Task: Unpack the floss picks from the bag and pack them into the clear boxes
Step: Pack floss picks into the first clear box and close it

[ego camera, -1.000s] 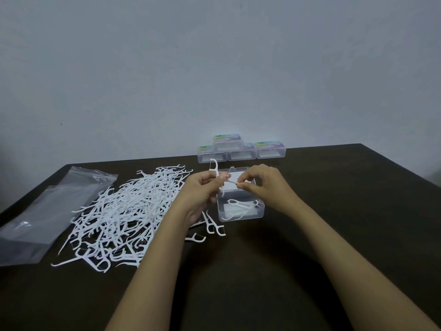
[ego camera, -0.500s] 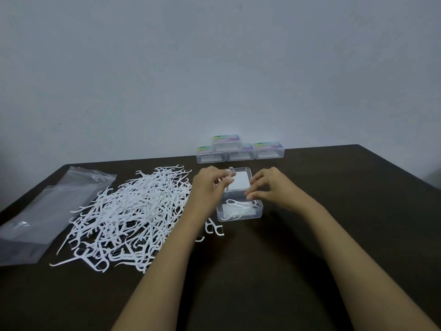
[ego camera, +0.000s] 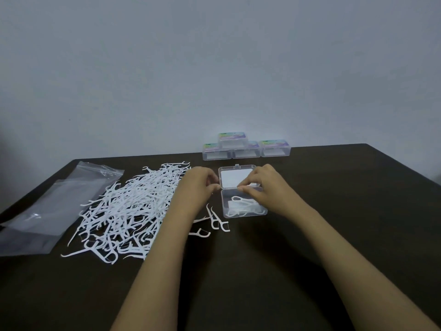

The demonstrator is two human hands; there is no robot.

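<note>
An open clear box sits mid-table, its lid (ego camera: 235, 177) laid flat behind the base (ego camera: 245, 215). A few white floss picks (ego camera: 241, 203) lie in the base. My left hand (ego camera: 198, 185) is curled, its fingertips pinching the box's left edge at the hinge. My right hand (ego camera: 265, 185) reaches over the base, fingertips pinched together at its back rim; whether they hold a pick is hidden. A large heap of floss picks (ego camera: 128, 211) lies to the left, and the flat plastic bag (ego camera: 47, 209) lies beyond it.
Several closed clear boxes (ego camera: 245, 146) with coloured labels are stacked against the wall at the table's back edge. A few stray picks (ego camera: 217, 220) lie just left of the open box. Dark bare tabletop (ego camera: 358, 199) extends right and toward me.
Both hands came down from holding picks raised above the box to the box itself. The raised picks are gone from view; picks lie in the base.
</note>
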